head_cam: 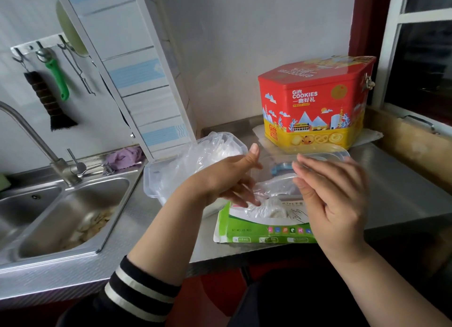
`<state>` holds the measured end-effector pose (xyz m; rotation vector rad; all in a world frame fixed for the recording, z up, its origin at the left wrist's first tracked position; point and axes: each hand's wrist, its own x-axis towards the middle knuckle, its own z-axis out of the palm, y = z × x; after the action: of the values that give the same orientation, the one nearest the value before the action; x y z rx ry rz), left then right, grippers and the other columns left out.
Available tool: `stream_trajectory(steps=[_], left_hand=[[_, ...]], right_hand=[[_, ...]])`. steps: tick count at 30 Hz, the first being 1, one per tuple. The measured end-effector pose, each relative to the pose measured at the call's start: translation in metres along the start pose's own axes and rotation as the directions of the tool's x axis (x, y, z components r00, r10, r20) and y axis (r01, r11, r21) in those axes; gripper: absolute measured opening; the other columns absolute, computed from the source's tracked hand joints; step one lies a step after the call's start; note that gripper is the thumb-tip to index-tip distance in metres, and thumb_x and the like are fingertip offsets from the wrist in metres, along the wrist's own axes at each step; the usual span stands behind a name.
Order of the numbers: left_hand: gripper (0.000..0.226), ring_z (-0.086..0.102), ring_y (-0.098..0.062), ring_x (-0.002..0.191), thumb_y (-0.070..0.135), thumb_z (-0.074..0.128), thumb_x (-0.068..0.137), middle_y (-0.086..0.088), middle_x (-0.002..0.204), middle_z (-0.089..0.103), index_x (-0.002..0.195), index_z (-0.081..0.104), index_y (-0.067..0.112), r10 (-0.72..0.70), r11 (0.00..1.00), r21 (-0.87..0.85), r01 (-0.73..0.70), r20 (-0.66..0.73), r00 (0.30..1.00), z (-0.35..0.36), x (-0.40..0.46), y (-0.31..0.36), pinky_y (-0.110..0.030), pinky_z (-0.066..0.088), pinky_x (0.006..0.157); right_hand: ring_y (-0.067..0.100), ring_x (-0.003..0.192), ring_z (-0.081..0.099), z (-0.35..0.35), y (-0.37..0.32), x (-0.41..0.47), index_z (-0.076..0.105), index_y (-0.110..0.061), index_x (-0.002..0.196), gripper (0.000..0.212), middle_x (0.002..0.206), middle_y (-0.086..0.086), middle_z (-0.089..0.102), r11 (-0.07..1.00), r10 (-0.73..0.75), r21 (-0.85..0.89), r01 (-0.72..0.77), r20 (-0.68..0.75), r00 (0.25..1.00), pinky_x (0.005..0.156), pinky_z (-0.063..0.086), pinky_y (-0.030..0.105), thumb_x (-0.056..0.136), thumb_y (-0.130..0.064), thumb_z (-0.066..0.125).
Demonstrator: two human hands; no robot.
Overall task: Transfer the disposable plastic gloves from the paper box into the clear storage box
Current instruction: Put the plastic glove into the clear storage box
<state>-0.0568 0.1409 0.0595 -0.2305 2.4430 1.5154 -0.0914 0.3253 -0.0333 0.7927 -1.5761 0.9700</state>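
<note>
Left hand [227, 177] reaching across above the green paper box [266, 225], fingertips down in the crumpled clear gloves [265, 204] bulging from its torn top opening, thumb cocked upward. Seemingly pinching film between the fingers, though the plastic is too clear to tell for sure. Wrist bent, forearm angled in from lower left, striped sleeve [139, 287] pushed back, probably to keep cloth off the film.

Right hand [332, 199] raised just beside the box's right end, palm turned inward, fingers straight and close together, gripping nothing visible; likely poised to steady the box or catch the loose glove film lifting out.

Paper box lying flat near the bench [403, 187] front edge, within easy reach of both hands. Clear storage box [156, 177] right behind and to its left, open and already heaped with gloves [208, 153], so each pull needs only a short carry. Clear lid [318, 155] set aside behind the paper box, in front of the red cookie tin [315, 99]. Sink [61, 214] off to the left.

Transfer apparently well along, with a smaller wad left in the paper box.
</note>
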Motion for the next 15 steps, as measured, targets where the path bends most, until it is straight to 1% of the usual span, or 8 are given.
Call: stream_trajectory(steps=[2, 4, 5, 7, 9, 10, 12, 15], left_hand=[[0.054, 0.068, -0.022, 0.070, 0.054, 0.053, 0.084, -0.005, 0.080, 0.067, 0.119, 0.057, 0.012, 0.075, 0.987, -0.141, -0.082, -0.050, 0.996, 0.007, 0.008, -0.002, -0.034, 0.058, 0.070], [0.023, 0.062, -0.019, 0.070, 0.026, 0.062, 0.092, -0.005, 0.079, 0.065, 0.112, 0.060, 0.014, 0.181, 0.964, -0.170, -0.203, -0.133, 0.974, 0.009, 0.013, -0.002, -0.031, 0.055, 0.068], [0.014, 0.059, -0.018, 0.069, 0.015, 0.063, 0.092, -0.008, 0.080, 0.064, 0.107, 0.062, 0.016, 0.249, 0.947, -0.165, -0.276, -0.169, 0.954, 0.009, 0.015, -0.002, -0.029, 0.052, 0.065], [0.015, 0.056, -0.012, 0.062, 0.004, 0.062, 0.092, -0.009, 0.078, 0.061, 0.099, 0.063, 0.018, 0.398, 0.889, -0.136, -0.438, -0.247, 0.884, 0.007, 0.016, -0.001, -0.022, 0.048, 0.058], [0.021, 0.052, -0.007, 0.055, -0.003, 0.058, 0.092, 0.005, 0.068, 0.060, 0.091, 0.064, 0.017, 0.548, 0.804, -0.031, -0.594, -0.350, 0.760, 0.002, 0.015, 0.001, -0.018, 0.045, 0.054], [0.025, 0.051, -0.005, 0.053, -0.006, 0.056, 0.093, 0.012, 0.065, 0.060, 0.089, 0.065, 0.018, 0.607, 0.763, 0.045, -0.645, -0.391, 0.692, -0.002, 0.014, 0.002, -0.016, 0.043, 0.054], [0.033, 0.049, -0.003, 0.052, -0.011, 0.052, 0.092, 0.017, 0.062, 0.061, 0.086, 0.066, 0.019, 0.676, 0.707, 0.172, -0.686, -0.448, 0.585, -0.011, 0.012, 0.003, -0.014, 0.042, 0.055], [0.042, 0.049, -0.002, 0.053, -0.016, 0.046, 0.086, 0.021, 0.067, 0.063, 0.084, 0.066, 0.020, 0.689, 0.678, 0.265, -0.685, -0.552, 0.469, -0.032, 0.009, -0.004, -0.012, 0.040, 0.057]], right_hand=[[0.028, 0.091, 0.065, 0.003, -0.003, -0.001, 0.072, -0.010, 0.105, 0.015, 0.110, 0.004, 0.070, 1.000, -0.013, -0.016, 0.013, 0.014, 1.000, 0.082, 0.044, 0.061, 0.093, -0.016, 0.066], [0.029, 0.090, 0.064, 0.006, -0.007, 0.000, 0.073, -0.009, 0.105, 0.016, 0.111, 0.005, 0.070, 1.000, -0.028, -0.011, 0.029, 0.031, 0.999, 0.081, 0.044, 0.060, 0.093, -0.017, 0.066], [0.029, 0.090, 0.064, 0.007, -0.008, -0.001, 0.073, -0.008, 0.104, 0.016, 0.111, 0.005, 0.070, 0.999, -0.034, -0.008, 0.034, 0.036, 0.999, 0.080, 0.045, 0.058, 0.093, -0.018, 0.066], [0.029, 0.091, 0.064, 0.009, -0.009, -0.001, 0.072, -0.007, 0.107, 0.020, 0.112, 0.005, 0.069, 1.000, -0.031, 0.001, 0.031, 0.052, 0.998, 0.080, 0.047, 0.053, 0.092, -0.020, 0.067], [0.029, 0.099, 0.062, 0.013, -0.012, -0.001, 0.066, -0.008, 0.118, 0.031, 0.117, 0.006, 0.066, 1.000, 0.002, -0.018, -0.001, 0.074, 0.997, 0.085, 0.048, 0.048, 0.091, -0.025, 0.068], [0.028, 0.105, 0.060, 0.016, -0.013, -0.001, 0.060, -0.009, 0.125, 0.040, 0.122, 0.008, 0.063, 0.999, 0.022, -0.040, -0.019, 0.089, 0.996, 0.090, 0.047, 0.045, 0.091, -0.027, 0.068], [0.029, 0.118, 0.053, 0.022, -0.019, -0.001, 0.048, -0.010, 0.134, 0.053, 0.132, 0.011, 0.051, 0.995, 0.046, -0.096, -0.033, 0.132, 0.990, 0.099, 0.041, 0.043, 0.089, -0.027, 0.070], [0.035, 0.130, 0.045, 0.034, -0.043, -0.005, 0.043, -0.012, 0.139, 0.058, 0.143, 0.014, 0.039, 0.988, 0.007, -0.152, 0.026, 0.211, 0.977, 0.105, 0.038, 0.052, 0.089, -0.023, 0.070]])
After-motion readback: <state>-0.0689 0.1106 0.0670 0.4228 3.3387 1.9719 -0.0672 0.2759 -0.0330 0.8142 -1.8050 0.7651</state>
